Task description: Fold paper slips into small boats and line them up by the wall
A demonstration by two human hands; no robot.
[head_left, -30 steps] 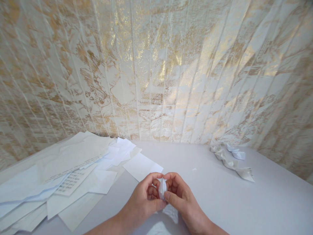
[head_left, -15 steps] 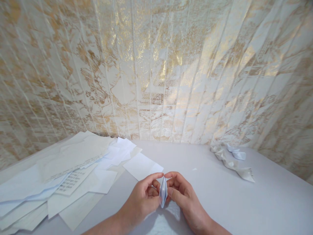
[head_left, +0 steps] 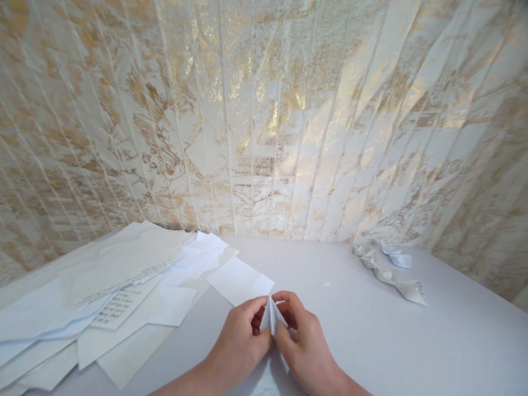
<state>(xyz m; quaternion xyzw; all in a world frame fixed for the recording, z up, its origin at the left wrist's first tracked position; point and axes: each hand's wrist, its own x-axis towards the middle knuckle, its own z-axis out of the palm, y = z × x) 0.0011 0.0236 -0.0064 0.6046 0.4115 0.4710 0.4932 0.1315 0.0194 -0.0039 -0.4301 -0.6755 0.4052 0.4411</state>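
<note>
A small piece of folded white paper stands between my two hands, pointed at the top, with a crease down its middle and a flap spreading to each side. My left hand grips its left side, thumb in front and index finger at the top. On the right side, my right hand pinches it the same way, with the thumb pressed near the central fold. The other fingers curl behind the paper and are partly hidden. Just beyond my left fingers lies a flat white sheet.
A spread pile of loose papers, some printed, covers the left of the white table. Several folded paper boats sit at the back right. A tiny paper scrap lies beyond my right hand. A patterned curtain hangs behind.
The folded paper has gone from a narrow, nearly closed shape to one with flaps spread to both sides. Both my thumbs have moved in towards its middle.
</note>
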